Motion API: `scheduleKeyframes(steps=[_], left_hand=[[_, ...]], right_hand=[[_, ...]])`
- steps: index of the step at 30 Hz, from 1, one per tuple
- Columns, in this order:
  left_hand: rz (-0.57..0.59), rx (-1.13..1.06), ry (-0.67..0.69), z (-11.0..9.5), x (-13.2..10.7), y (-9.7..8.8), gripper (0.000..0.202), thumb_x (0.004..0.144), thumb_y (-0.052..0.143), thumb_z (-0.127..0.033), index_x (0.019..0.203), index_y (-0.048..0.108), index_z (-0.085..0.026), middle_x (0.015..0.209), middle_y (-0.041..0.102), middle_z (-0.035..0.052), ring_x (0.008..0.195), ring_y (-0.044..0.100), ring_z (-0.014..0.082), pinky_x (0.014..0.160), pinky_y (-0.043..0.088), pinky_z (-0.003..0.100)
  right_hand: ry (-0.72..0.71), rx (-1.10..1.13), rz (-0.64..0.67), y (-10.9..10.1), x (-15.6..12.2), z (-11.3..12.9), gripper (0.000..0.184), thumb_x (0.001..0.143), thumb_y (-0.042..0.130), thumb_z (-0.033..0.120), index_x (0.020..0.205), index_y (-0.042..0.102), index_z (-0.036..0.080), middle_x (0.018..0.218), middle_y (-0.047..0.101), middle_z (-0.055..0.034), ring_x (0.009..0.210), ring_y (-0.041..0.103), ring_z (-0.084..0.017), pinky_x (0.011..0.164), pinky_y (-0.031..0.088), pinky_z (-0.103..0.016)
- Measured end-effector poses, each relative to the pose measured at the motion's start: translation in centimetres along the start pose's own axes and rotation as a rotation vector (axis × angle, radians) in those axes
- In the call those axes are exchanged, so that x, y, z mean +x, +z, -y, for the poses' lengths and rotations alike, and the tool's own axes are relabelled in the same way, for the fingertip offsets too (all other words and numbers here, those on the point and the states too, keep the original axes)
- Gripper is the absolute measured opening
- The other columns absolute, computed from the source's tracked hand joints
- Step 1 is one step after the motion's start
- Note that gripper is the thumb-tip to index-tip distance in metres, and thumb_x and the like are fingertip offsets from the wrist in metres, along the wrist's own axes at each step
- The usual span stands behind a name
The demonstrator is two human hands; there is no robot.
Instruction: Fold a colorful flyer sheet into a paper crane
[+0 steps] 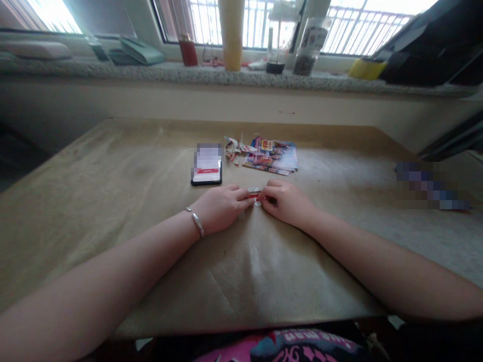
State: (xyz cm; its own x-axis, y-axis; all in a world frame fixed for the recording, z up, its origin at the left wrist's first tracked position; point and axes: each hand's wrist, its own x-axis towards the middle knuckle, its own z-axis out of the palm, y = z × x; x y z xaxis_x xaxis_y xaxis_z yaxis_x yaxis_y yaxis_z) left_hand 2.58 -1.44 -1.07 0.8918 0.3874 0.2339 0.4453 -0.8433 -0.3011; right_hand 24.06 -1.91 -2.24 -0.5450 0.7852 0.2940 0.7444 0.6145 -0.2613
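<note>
A small piece of printed paper (255, 192), white with red, lies on the table between my two hands. My left hand (225, 205), with a silver bangle at the wrist, presses its fingertips on the paper's left side. On the right side, my right hand (284, 201) pinches the paper's edge between thumb and fingers. Just beyond them rest several folded paper pieces (234, 149) and a stack of colourful printed leaflets (277, 158). A phone (207, 166) with a lit screen lies beyond my left hand.
The table (151, 201) has a tan cover with creases. Behind it runs a stone windowsill (181, 74) holding a yellow cylinder (232, 35), a red jar (187, 52), clear containers (307, 48) and a green folded case (138, 52). A blurred blue item (430, 186) lies at the right.
</note>
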Motion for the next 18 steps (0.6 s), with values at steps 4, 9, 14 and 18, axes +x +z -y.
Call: scheduleKeyframes(steps=[4,9,14,18], left_hand=[[-0.010,0.015,0.003,-0.1,-0.1,0.1,0.032,0.087,0.048,-0.011,0.114,0.063,-0.018,0.099,0.065,0.0073,0.075,0.056,0.0147,0.067,0.048,0.026],[-0.013,-0.004,0.005,0.0,-0.1,0.3,0.032,0.087,0.048,-0.011,0.115,0.062,-0.018,0.102,0.065,0.0072,0.077,0.056,0.0154,0.068,0.048,0.027],[0.001,-0.034,0.002,0.1,-0.1,0.3,0.033,0.087,0.049,-0.011,0.117,0.062,-0.019,0.106,0.065,0.0059,0.080,0.056,0.0165,0.069,0.050,0.028],[0.014,-0.041,0.003,0.1,-0.1,0.2,0.036,0.087,0.048,-0.010,0.120,0.060,-0.019,0.107,0.065,0.0062,0.080,0.056,0.0164,0.070,0.049,0.028]], right_hand=[[0.002,-0.053,0.009,0.0,0.0,0.1,0.015,0.081,0.052,0.020,0.080,0.067,0.018,0.075,0.059,-0.0046,0.074,0.054,-0.017,0.067,0.038,-0.027],[-0.012,-0.114,0.013,-0.1,-0.1,0.1,0.016,0.083,0.052,0.022,0.080,0.067,0.018,0.078,0.061,-0.0052,0.076,0.055,-0.017,0.066,0.037,-0.027],[-0.087,-0.223,0.001,-0.3,-0.8,-0.1,0.024,0.092,0.045,0.027,0.095,0.068,0.022,0.091,0.066,-0.0054,0.081,0.055,-0.018,0.065,0.035,-0.028],[-0.161,-0.235,0.019,-0.5,-1.0,-0.3,0.027,0.093,0.044,0.025,0.100,0.069,0.026,0.100,0.068,-0.0026,0.084,0.055,-0.018,0.065,0.035,-0.029]])
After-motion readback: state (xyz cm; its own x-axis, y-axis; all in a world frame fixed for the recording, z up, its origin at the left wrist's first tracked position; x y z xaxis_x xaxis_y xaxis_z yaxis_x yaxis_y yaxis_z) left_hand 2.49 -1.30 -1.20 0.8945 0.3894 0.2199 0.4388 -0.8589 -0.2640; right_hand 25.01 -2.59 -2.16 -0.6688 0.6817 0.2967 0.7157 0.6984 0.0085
